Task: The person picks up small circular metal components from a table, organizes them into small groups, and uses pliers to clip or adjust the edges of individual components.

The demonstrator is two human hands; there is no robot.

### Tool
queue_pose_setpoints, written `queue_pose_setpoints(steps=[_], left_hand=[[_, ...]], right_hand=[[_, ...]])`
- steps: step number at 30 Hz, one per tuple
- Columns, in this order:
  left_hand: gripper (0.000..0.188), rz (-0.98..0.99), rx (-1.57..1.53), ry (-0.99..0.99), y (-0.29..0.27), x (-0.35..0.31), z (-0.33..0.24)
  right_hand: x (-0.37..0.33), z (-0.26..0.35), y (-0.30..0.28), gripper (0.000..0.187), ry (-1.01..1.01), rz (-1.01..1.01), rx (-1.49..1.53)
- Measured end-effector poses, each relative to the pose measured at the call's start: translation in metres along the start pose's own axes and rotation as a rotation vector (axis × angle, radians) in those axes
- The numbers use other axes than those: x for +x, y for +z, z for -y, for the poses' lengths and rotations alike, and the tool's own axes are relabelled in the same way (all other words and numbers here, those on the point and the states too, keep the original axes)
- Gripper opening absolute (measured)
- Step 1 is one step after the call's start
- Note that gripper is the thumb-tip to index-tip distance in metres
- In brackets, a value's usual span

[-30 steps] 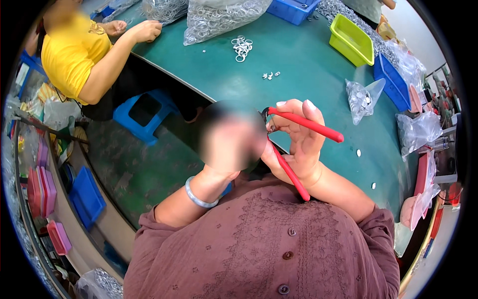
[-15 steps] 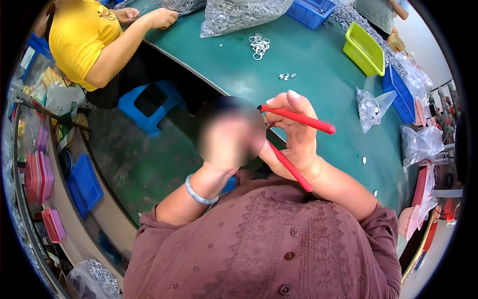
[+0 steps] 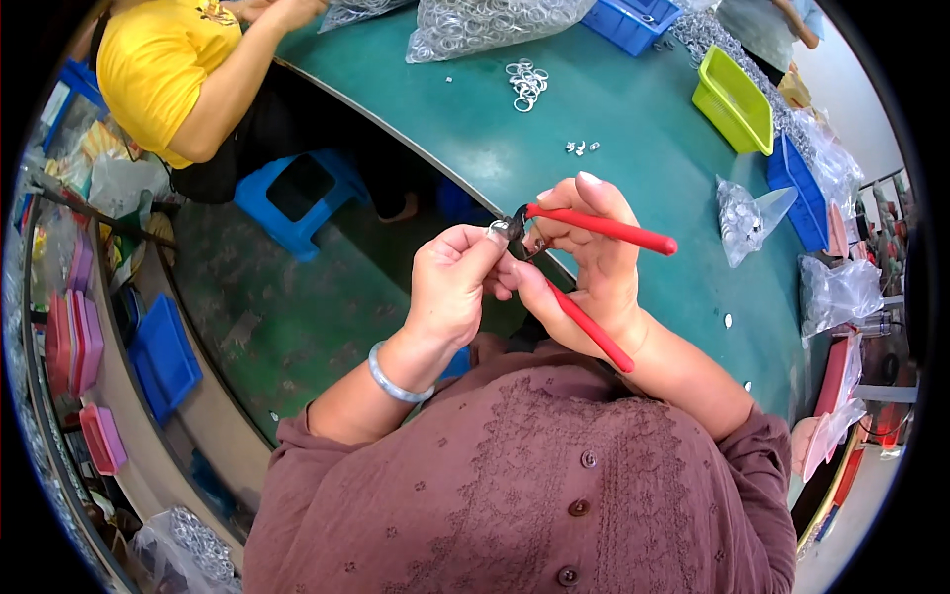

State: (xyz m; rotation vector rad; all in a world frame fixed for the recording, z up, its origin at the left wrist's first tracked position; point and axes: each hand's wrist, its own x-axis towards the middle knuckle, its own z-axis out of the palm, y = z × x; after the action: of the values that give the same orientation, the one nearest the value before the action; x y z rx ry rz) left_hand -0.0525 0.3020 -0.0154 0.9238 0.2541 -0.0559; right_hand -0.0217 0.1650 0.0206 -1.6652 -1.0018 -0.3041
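Head view: the right hand (image 3: pixel 594 267) is gripping red-handled pliers (image 3: pixel 584 282), handles spread apart, while the left hand (image 3: pixel 450 287) is pinching a small metal ring (image 3: pixel 500 230) at the pliers' nose, above the green table's (image 3: pixel 633 148) near edge. Squeezing gently and keeping the ring square in the nose (it is tiny) seems wise.

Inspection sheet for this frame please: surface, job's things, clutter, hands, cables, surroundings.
Surface: green table, curved edge.
Job's things: red-handled pliers; small metal ring at their tip.
Clutter: loose rings, bag of rings, small clear bag, yellow-green bin, blue bin.
Hands: right hand grips the pliers; left hand pinches the ring.
Cables: nothing seen.
Surroundings: person in yellow, blue stool, pink boxes.
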Motion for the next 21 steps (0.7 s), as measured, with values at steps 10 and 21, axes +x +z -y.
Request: queue_pose_setpoints(steps=[10, 21], left_hand=[[0.015, 0.020, -0.028, -0.037, -0.004, 0.000, 0.000], [0.013, 0.085, -0.223, -0.209, -0.012, -0.006, -0.008]], right_hand=[[0.006, 0.004, -0.005, 0.078, 0.124, -0.051, 0.153], [-0.001, 0.010, -0.046, 0.065, 0.550, -0.529, 0.371]])
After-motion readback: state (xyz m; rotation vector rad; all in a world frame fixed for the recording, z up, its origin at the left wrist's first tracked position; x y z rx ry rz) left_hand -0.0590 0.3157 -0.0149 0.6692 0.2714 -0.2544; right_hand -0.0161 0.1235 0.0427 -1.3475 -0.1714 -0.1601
